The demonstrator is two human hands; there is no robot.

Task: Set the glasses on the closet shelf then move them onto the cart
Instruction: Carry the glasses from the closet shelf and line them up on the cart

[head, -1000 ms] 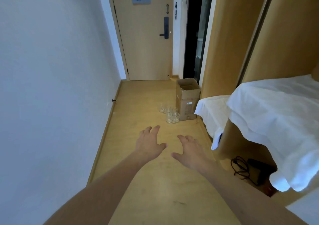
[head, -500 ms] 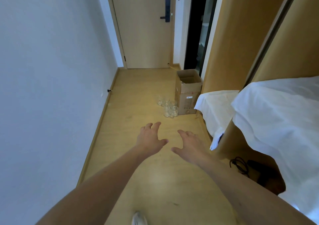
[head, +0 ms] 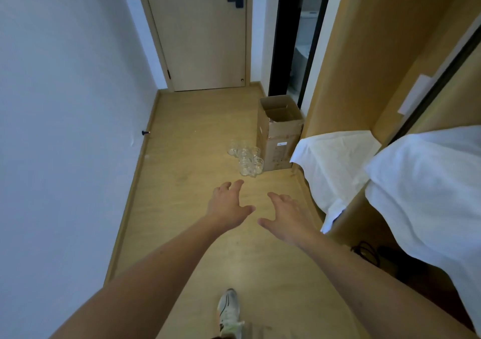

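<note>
**Reaching toward the glasses**

Head view: my left hand (head: 228, 206) and right hand (head: 286, 219) were stretched out, fingers spread, holding nothing. The glasses (head: 246, 158) stood clustered on the floor (head: 187, 172), just beside the box (head: 279, 130), well ahead of my hands.

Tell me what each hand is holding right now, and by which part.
Nothing. The left hand and right hand are both open and empty; the glasses stand untouched on the floor.
</note>
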